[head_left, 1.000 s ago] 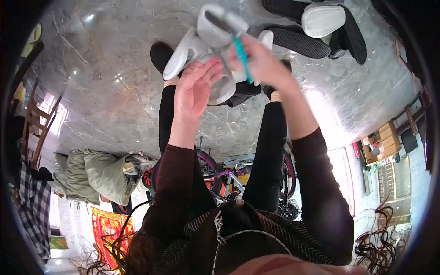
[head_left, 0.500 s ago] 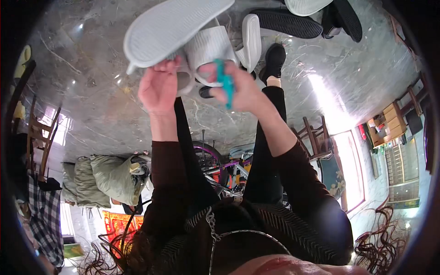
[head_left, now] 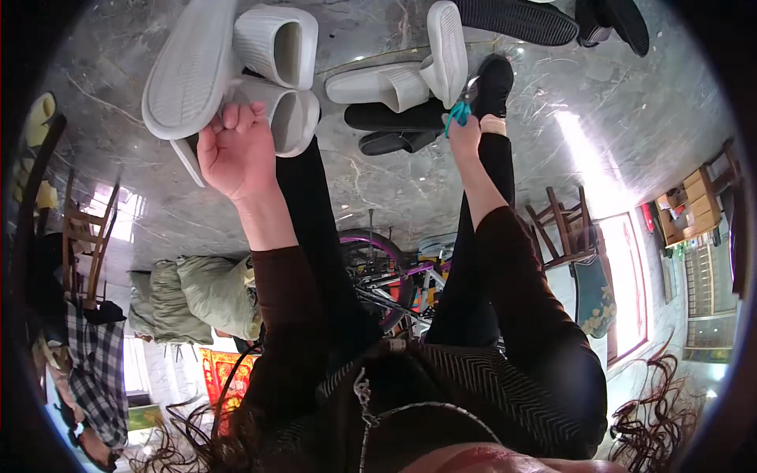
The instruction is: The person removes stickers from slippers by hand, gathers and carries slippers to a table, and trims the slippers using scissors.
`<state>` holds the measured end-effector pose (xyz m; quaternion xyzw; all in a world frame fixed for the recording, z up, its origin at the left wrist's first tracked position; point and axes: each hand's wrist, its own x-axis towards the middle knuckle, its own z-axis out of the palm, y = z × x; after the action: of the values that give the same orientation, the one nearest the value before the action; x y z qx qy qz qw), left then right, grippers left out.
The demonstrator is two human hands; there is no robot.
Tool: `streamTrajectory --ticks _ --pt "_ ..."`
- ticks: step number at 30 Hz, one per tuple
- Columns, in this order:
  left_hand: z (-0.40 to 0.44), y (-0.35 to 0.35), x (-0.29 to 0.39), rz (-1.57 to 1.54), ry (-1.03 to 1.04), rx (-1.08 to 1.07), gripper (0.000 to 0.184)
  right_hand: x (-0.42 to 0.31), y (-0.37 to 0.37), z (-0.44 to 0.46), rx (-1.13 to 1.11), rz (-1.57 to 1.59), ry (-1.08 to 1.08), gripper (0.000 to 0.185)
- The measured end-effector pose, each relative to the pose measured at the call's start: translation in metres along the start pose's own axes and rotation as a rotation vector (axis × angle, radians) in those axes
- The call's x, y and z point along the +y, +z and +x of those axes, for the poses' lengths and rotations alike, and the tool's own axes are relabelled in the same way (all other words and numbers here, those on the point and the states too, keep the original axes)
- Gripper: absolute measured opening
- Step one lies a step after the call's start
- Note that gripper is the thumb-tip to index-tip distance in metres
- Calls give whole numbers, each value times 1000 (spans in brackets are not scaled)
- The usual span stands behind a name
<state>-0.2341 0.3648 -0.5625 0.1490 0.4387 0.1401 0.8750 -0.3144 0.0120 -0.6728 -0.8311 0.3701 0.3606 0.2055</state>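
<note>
My left hand [head_left: 240,154] is palm up with its fingers curled, at the heel of a white slipper [head_left: 189,75] whose ribbed sole shows. Just beyond and beside its fingertips are two more white slippers, one farther away [head_left: 276,47] and one closer [head_left: 296,122]. Exactly where the fingers grip is partly hidden. In my right hand [head_left: 465,140] is a pair of scissors with teal handles [head_left: 458,115], the blades pointing away from me beside my black shoe [head_left: 495,83].
Another white slipper [head_left: 378,85] lies flat on the grey marbled floor [head_left: 158,229], with one on its side [head_left: 448,51] touching it. Black slippers [head_left: 394,117] lie closer, and more black ones [head_left: 520,21] farther off. A bicycle [head_left: 386,276] and a wooden chair [head_left: 564,225] stand behind me.
My left hand and the white slippers at it have moved left and turned. My right hand has drawn away to the right with the scissors, uncovering slippers on the floor.
</note>
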Motion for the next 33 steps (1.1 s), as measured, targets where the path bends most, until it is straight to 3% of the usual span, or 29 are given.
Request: streamTrajectory --ticks 1,4,10,12,16,19,21,24,26,29,33 --pt "3 -3 0 -41 -31 59 12 -3 1 -3 2 5 6 34" --pt "5 -8 7 -100 -109 179 12 -19 3 -21 -69 -99 -395 36" --pt "10 -16 21 55 -75 199 10 -103 48 4 -71 -168 -592 45" --pt "7 -18 23 68 -40 225 10 -130 83 35 -101 -217 -555 46" --pt "0 -21 16 90 33 178 11 -189 110 51 -65 -181 -663 38" --pt "-7 -27 16 84 8 141 12 -192 92 28 57 109 -1083 38" --pt "-14 -26 15 96 -11 169 13 -149 81 18 11 133 -856 36" --pt "-7 -21 8 90 -9 156 13 -67 74 17 52 -259 -845 37" --pt "-11 -19 1 114 -4 180 14 -56 67 22 50 -388 -845 34" --pt "-15 -21 -4 150 -3 175 13 -55 59 31 -189 -665 -907 22" --pt "-22 -26 -10 199 -17 107 12 -55 39 42 -285 -797 -860 13"
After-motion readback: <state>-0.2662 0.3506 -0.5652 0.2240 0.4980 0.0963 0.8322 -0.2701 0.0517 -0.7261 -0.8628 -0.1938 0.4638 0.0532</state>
